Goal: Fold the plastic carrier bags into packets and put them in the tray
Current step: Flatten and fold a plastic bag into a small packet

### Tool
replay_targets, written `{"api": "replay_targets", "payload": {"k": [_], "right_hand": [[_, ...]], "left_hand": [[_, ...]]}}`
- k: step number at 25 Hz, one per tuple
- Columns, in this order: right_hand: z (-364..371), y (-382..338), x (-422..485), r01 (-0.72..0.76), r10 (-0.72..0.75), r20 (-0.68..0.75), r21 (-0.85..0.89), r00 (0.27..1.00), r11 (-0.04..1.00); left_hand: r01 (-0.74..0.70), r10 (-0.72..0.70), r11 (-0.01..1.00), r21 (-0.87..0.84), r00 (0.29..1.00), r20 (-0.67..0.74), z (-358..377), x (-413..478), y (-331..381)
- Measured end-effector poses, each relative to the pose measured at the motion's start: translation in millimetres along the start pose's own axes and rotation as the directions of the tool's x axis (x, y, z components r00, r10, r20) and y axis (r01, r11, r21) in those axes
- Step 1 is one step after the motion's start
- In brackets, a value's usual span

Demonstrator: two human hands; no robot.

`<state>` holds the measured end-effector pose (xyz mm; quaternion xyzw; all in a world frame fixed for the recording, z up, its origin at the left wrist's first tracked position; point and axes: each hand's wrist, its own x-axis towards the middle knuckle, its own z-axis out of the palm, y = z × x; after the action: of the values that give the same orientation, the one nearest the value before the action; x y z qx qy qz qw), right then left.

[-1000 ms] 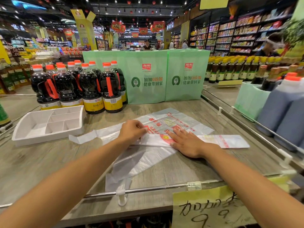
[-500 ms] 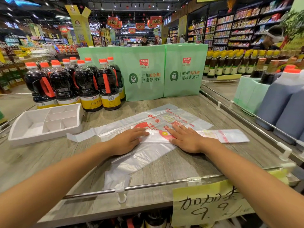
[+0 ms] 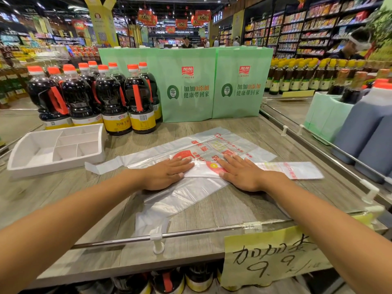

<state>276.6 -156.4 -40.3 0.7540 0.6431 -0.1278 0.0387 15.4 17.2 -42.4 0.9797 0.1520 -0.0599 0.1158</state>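
On the middle of the display table (image 3: 233, 209): two flat hands press a carrier bag.
Left hand (image 3: 167, 174) and right hand (image 3: 241, 176) lie palm down, side by side and apart, fingers straight, both pressing the translucent red-printed plastic carrier bag (image 3: 229, 145). The bag is spread over the table's middle; one handle strip reaches left, and a loose part trails to the rail (image 3: 212, 231) at the near edge. A folded bag (image 3: 297, 169) lies flat by the right hand, towards the right edge. The white compartment tray (image 3: 27, 164) sits at the left edge, apart from the bag. Dark sauce bottles (image 3: 112, 98) stand behind the tray; green bags (image 3: 191, 85) stand upright along the far edge. A handwritten price sign (image 3: 273, 257) hangs below the near edge.
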Motion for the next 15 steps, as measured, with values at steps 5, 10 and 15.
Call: {"api": "replay_targets", "payload": {"k": [5, 10, 15], "right_hand": [[-16, 5, -17, 0.084, -0.083, -0.086, 0.012, 0.993, 0.996], [-37, 49, -67, 0.054, -0.084, -0.128, -0.224, 0.988, 0.973], [-29, 62, -84, 0.069, -0.140, -0.183, -0.349, 0.973, 0.935]], "left_hand": [[-0.004, 0.008, 0.999, 0.053, 0.997, -0.071, -13, -4, 6], [-0.013, 0.043, 0.980, 0.199, 0.989, -0.145, -20, -9, 8], [-0.026, 0.080, 0.952, 0.304, 0.983, -0.165, -24, -10, 14]]}}
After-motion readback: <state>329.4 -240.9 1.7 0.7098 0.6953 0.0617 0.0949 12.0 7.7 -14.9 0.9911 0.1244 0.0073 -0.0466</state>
